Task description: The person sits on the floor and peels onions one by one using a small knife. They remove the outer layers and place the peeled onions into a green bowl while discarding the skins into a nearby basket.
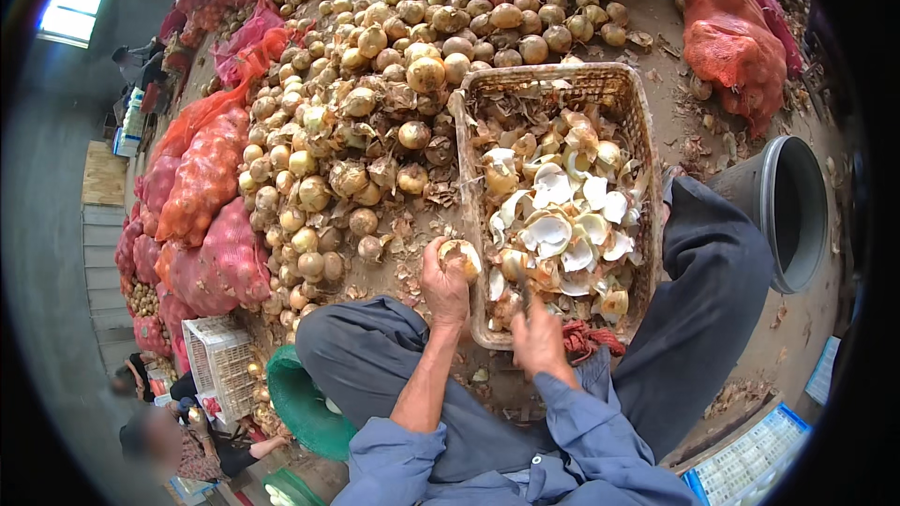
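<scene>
In my left hand (pixel 446 295) I hold an onion (pixel 460 260), partly peeled, with white flesh showing along one side. It sits just beyond the left rim of a plastic crate (pixel 465 154). My right hand (pixel 540 341) grips a knife (pixel 524 288), its dark blade pointing away from me over the crate's near end. Onion peels (pixel 548 232), white inside and brown outside, fill much of the crate. Red netting (pixel 590 339) hangs at its near rim, beside my right hand. The knife handle is mostly hidden by my fingers.
A large heap of unpeeled onions (pixel 358 102) spreads ahead and left. Red mesh sacks (pixel 204 176) line the left, with another sack (pixel 731 35) at far right. A grey bucket (pixel 770 214) stands beyond my right knee. A green mesh bag (pixel 295 393) and white crate (pixel 221 365) are at lower left, near another person (pixel 204 450).
</scene>
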`<state>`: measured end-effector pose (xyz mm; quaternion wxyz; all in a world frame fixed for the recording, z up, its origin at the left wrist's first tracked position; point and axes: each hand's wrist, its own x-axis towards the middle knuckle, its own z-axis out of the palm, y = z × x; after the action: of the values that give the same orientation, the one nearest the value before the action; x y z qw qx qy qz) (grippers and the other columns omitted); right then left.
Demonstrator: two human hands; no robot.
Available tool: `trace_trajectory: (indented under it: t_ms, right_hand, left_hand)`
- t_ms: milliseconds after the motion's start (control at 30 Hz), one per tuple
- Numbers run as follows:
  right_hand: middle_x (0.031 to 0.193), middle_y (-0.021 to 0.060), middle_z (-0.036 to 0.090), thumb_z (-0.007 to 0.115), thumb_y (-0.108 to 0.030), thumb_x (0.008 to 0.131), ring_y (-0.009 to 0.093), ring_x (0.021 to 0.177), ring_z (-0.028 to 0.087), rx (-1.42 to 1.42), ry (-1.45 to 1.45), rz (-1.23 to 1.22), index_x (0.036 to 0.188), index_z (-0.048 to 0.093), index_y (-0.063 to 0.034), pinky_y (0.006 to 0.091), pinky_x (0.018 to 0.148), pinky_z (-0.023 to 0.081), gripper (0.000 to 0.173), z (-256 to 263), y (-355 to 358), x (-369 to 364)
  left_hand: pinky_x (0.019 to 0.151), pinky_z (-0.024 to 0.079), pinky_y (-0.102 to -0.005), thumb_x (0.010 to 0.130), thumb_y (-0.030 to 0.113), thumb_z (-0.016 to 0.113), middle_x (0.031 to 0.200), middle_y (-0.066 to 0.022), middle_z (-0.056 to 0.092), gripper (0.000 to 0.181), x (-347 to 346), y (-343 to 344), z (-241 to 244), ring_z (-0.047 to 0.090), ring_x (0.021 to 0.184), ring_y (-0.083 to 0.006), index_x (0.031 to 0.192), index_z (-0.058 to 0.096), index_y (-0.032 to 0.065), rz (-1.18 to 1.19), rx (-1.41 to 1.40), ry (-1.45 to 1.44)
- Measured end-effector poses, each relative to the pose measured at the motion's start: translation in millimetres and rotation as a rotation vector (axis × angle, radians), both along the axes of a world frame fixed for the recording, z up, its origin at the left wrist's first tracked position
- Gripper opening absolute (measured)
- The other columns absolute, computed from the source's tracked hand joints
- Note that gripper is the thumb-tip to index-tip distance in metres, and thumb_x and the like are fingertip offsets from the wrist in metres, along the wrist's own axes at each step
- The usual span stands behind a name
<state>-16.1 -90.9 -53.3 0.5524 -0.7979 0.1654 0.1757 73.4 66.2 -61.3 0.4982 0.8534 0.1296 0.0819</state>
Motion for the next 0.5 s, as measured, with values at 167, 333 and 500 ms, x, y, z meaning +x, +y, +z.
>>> trace_trajectory:
  t_ms: [167, 333, 500]
  right_hand:
    - [0.079, 0.0122, 0.068, 0.049, -0.019, 0.104, 0.02, 0.046, 0.063, 0.713, 0.193, -0.426, 0.123, 0.051, -0.0005, 0.0272, 0.033, 0.046, 0.026, 40.5, -12.1, 29.1]
    - [0.095, 0.0208, 0.069, 0.049, -0.028, 0.105, 0.025, 0.052, 0.066, 1.255, 0.243, -0.512, 0.127, 0.049, 0.0016, 0.0284, 0.034, 0.047, 0.037, 36.9, 3.2, 28.7]
    - [0.091, 0.0126, 0.068, 0.062, -0.012, 0.097, 0.017, 0.053, 0.065, 0.798, -0.187, -0.437, 0.12, 0.054, -0.0001, 0.0251, 0.041, 0.051, 0.027, 29.3, -2.5, 39.8]
  left_hand:
    - [0.081, 0.058, -0.0343, 0.098, 0.037, 0.056, 0.112, -0.0102, 0.065, 0.043, -3.0, 7.4, 16.2, 0.065, 0.1, -0.0195, 0.126, 0.057, 0.0038, 0.073, -0.907, -0.022]
    - [0.095, 0.05, -0.0318, 0.092, 0.071, 0.053, 0.122, -0.01, 0.062, 0.081, -15.0, -10.6, 41.6, 0.062, 0.107, -0.0195, 0.135, 0.058, 0.0023, -0.392, -0.707, 0.049]
    - [0.091, 0.05, -0.0323, 0.096, 0.058, 0.059, 0.114, -0.0082, 0.066, 0.068, -13.5, 10.2, 22.7, 0.063, 0.104, -0.0181, 0.131, 0.06, -0.001, -0.318, -0.406, 0.069]
